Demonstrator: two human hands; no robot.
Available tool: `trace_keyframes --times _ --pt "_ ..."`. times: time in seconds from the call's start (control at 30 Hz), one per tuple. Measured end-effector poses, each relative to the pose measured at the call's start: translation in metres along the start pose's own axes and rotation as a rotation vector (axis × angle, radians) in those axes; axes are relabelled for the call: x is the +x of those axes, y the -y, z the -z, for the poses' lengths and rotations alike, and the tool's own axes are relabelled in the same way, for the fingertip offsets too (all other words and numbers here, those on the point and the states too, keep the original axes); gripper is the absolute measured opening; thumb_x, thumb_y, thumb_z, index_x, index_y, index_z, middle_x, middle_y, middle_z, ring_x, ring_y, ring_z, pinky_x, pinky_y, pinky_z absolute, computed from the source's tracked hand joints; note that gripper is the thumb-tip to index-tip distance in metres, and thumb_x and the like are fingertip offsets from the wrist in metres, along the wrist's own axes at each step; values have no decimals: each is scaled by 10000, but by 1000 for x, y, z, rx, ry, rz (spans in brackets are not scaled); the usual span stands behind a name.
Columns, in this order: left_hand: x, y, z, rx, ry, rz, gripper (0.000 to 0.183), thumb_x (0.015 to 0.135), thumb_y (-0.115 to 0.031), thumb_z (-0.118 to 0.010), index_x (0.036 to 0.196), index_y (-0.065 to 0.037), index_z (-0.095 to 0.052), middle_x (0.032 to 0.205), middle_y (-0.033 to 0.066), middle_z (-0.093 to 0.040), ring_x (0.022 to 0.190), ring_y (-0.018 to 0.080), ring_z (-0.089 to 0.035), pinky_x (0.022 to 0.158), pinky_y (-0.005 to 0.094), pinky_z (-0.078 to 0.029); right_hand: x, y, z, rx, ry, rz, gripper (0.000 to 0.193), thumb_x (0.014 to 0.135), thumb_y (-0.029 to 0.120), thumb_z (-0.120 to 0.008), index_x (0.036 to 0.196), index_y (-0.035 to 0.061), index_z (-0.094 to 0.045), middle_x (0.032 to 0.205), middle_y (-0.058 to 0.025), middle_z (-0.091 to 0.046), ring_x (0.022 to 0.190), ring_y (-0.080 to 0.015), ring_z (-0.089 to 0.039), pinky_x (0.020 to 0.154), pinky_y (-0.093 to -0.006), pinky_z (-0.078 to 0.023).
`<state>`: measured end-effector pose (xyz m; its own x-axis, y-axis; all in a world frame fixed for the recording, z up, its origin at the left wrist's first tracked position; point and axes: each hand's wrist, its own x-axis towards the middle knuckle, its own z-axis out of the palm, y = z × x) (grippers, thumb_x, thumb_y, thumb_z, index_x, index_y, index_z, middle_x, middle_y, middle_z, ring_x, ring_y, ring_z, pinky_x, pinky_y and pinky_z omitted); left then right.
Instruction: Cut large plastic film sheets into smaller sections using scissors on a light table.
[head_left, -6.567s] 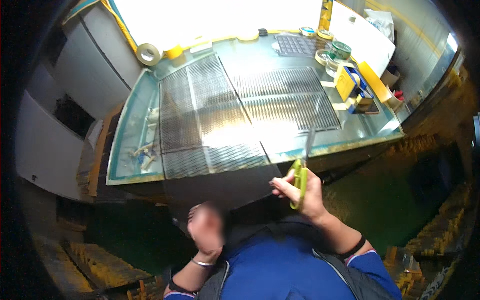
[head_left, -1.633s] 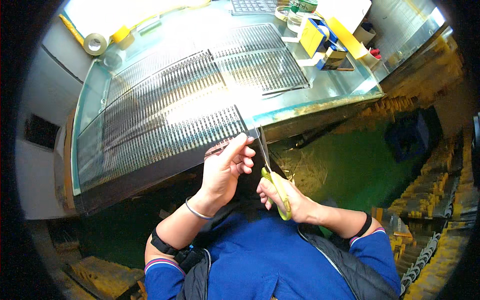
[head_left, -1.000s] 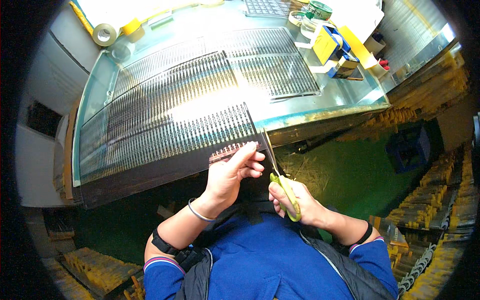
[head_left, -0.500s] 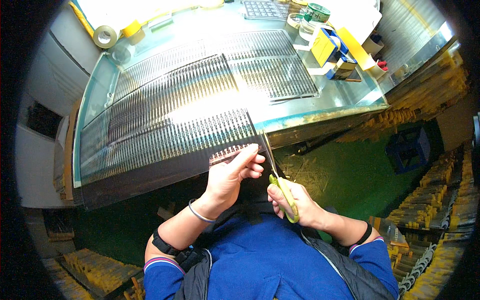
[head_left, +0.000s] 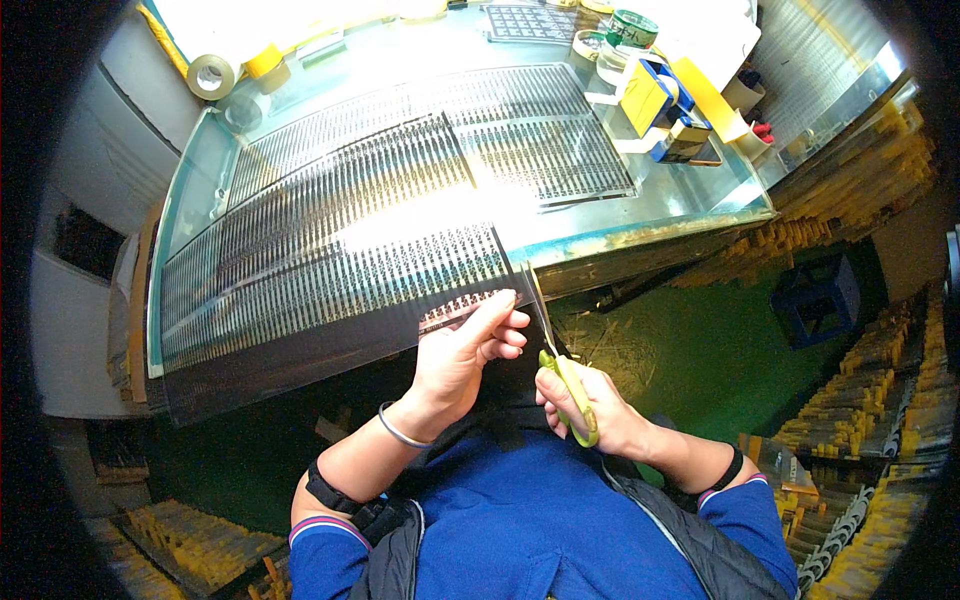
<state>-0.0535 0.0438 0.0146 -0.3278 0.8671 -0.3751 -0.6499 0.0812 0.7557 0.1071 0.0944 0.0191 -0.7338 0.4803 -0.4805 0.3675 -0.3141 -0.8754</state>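
Left hand (head_left: 462, 352): closed in a pinch on the near edge of one dark slotted sheet (head_left: 330, 290), which overhangs the glass table (head_left: 690, 205) at 6 o'clock. Right hand (head_left: 590, 405): wrapped shut around one pair of green-handled scissors (head_left: 562, 380) (blades pointing to 12 o'clock, touching the sheet's right corner). Two more slotted sheets (head_left: 540, 150) lie flat farther back. One tape roll (head_left: 212, 75) sits at 10 o'clock.

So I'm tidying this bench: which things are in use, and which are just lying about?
In use:
left hand holding the slotted sheet
right hand with green-handled scissors

Lying about:
tape rolls
yellow and blue boxes
smaller sheet
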Motion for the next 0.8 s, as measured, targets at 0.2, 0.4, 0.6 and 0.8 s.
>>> trace_keyframes --times 0.2,0.4,0.6,0.8 --pt "1 2 3 -6 13 -10 186 820 -173 -584 928 -22 -590 786 73 -611 630 107 -565 557 208 -463 0 1 0 26 22 2 384 842 452 -489 737 83 -469 576 14 -459 477 -61 -458 442 -201 -380" --pt "1 1 1 6 -3 -6 184 820 -167 -579 934 -23 -586 764 61 -604 610 103 -550 536 203 -445 0 0 -1 25 15 -2 380 842 450 -490 736 86 -466 573 18 -457 475 -59 -455 435 -202 -374" --pt "1 -1 4 56 23 -1 174 811 -162 -592 916 -23 -595 742 57 -601 592 100 -545 512 200 -423 -1 -4 -1 2 -1 48 381 832 445 -512 729 81 -463 555 16 -452 472 -59 -453 431 -207 -368" --pt "1 -1 8 124 9 56 217 809 -191 -595 939 -17 -598 723 47 -596 574 91 -533 506 197 -413 -3 -5 0 -96 -39 62 363 834 396 -534 702 64 -467 524 2 -452 423 -72 -453 392 -218 -358"
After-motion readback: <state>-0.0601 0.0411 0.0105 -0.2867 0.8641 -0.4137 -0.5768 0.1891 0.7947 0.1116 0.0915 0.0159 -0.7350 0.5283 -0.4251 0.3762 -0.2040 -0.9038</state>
